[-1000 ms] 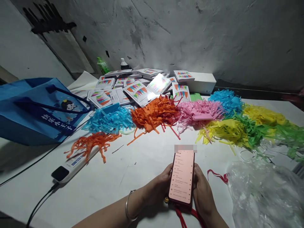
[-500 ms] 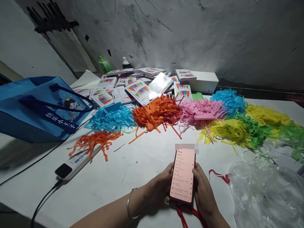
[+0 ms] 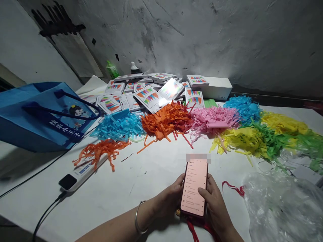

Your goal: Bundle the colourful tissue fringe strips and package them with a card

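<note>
A smartphone [image 3: 193,188] with a lit pinkish screen showing a list is held upright over the white table, low in the middle of the head view. My left hand [image 3: 173,195] is closed along its left side, with a metal bangle [image 3: 138,217] on that wrist. On the opposite side my right hand [image 3: 214,198] grips the phone, its thumb lying over the screen's right part. A red strap [image 3: 193,232] hangs from the phone's lower end, and a small gold-coloured bell-like piece [image 3: 178,212] sits by its lower left corner.
Fringed paper bunches in blue, orange [image 3: 166,122], pink [image 3: 215,117], yellow and green cross the table. Behind them lie several printed packets [image 3: 148,97] and a white box [image 3: 218,88]. A blue bag [image 3: 37,117] and a power strip [image 3: 85,171] stand left; clear plastic [image 3: 282,205] lies right.
My right thumb has moved from the phone's right edge onto its screen. The view has shifted very slightly; the phone stays in both hands.
</note>
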